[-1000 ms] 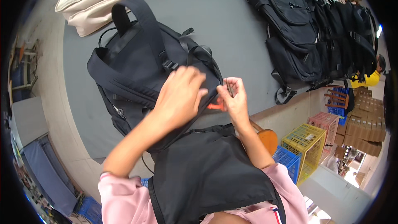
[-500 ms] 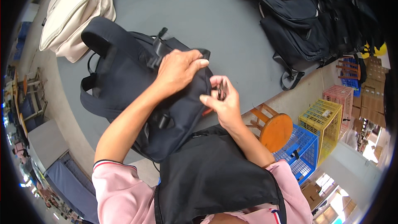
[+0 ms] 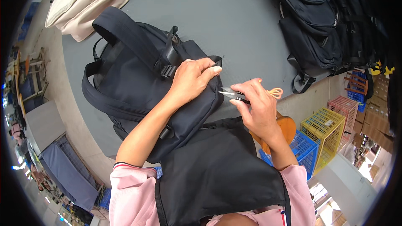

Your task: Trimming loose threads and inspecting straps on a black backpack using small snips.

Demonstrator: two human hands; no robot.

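Observation:
A dark navy backpack (image 3: pixel 130 71) lies on the grey table (image 3: pixel 201 21), its padded shoulder straps and buckle facing up. My left hand (image 3: pixel 192 78) is closed on the backpack's right edge, with the thumb and fingers pinching the fabric near a short black strap end. Just right of that edge, my right hand (image 3: pixel 257 104) holds a pair of thread snips (image 3: pixel 236 94). The two pointed blades stand apart, tips turned toward the bag's seam. A loop of tan cord (image 3: pixel 274 93) hangs out behind the right hand. Whether the blades touch the seam I cannot tell.
Several black backpacks (image 3: pixel 310 29) are piled at the table's far right. A cream backpack (image 3: pixel 90 0) rests at the far left. Beyond the table's right edge stand a wooden stool (image 3: pixel 286 130), a blue crate (image 3: pixel 303 148) and a yellow crate (image 3: pixel 324 136).
My right hand has turned and moved right, bringing the snips' blades into clear sight beside the seam. My left hand keeps its pinch on the bag's edge. The whole view has shifted slightly.

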